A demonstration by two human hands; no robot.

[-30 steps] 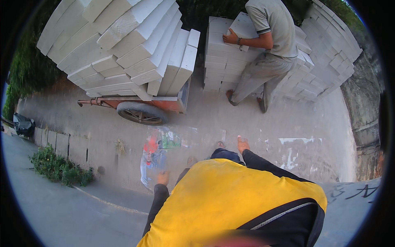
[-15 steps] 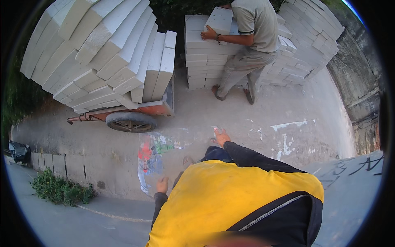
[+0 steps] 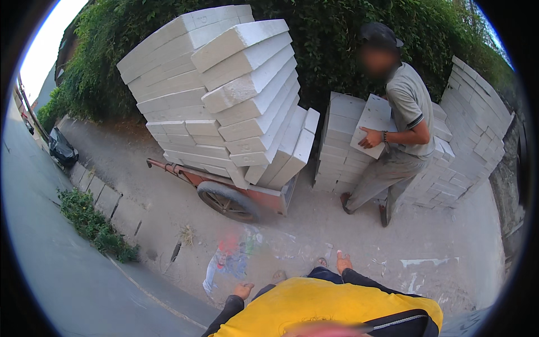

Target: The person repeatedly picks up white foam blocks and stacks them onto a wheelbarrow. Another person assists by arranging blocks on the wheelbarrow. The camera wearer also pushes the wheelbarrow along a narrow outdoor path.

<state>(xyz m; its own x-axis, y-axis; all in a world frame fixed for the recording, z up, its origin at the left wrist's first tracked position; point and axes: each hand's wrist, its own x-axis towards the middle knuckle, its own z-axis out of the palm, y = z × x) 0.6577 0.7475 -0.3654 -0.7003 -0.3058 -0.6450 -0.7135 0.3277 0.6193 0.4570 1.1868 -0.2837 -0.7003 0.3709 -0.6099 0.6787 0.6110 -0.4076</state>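
My left hand [image 3: 243, 290] hangs low beside my yellow shirt, fingers loosely apart and nothing seen in it. On the other side, my right hand [image 3: 343, 262] is held out low over the ground with its fingers extended; a pale patch shows near a fingertip, too small to make out. Neither hand touches a block. Ahead to the left, white blocks [image 3: 247, 95] are piled high on a rusty red cart [image 3: 264, 197] with a spoked wheel [image 3: 226, 200]. Toward the right, a co-worker [image 3: 412, 106] grips a white block [image 3: 372, 124] against a block stack [image 3: 338, 147].
A taller block stack [image 3: 469, 132] rises behind the co-worker, near a dark wall [image 3: 510, 199]. Colourful flattened sheeting [image 3: 230, 259] lies on the ground between the cart and me. A green bush [image 3: 95, 224] grows along the left wall, and a hedge [image 3: 320, 50] lines the far side.
My view has tilted up and swung left, so more hedge and the co-worker's head now show. The co-worker's block is tipped more upright. My hands stay low at my sides.
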